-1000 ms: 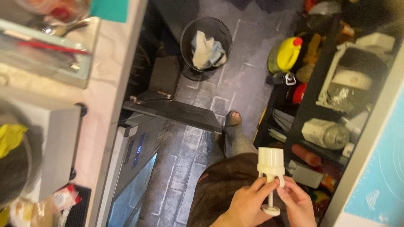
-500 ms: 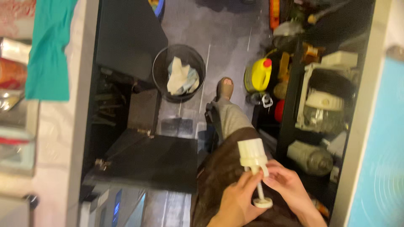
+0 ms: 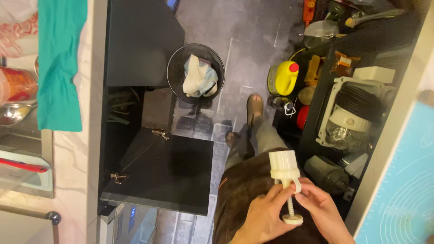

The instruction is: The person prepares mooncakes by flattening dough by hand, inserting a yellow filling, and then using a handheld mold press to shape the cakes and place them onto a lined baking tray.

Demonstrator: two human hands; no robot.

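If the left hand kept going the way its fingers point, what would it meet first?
The left hand points right, at the white plunger tool it already grips; just beyond that come the right hand's fingers.

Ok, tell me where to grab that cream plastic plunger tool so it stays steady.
Grip the cream plunger tool by its wide ribbed head, coming from above. That head is the broadest part and stands clear of both hands. The thin screw-like stem below is already pinched by the left hand and the right hand, leaving little free room there.
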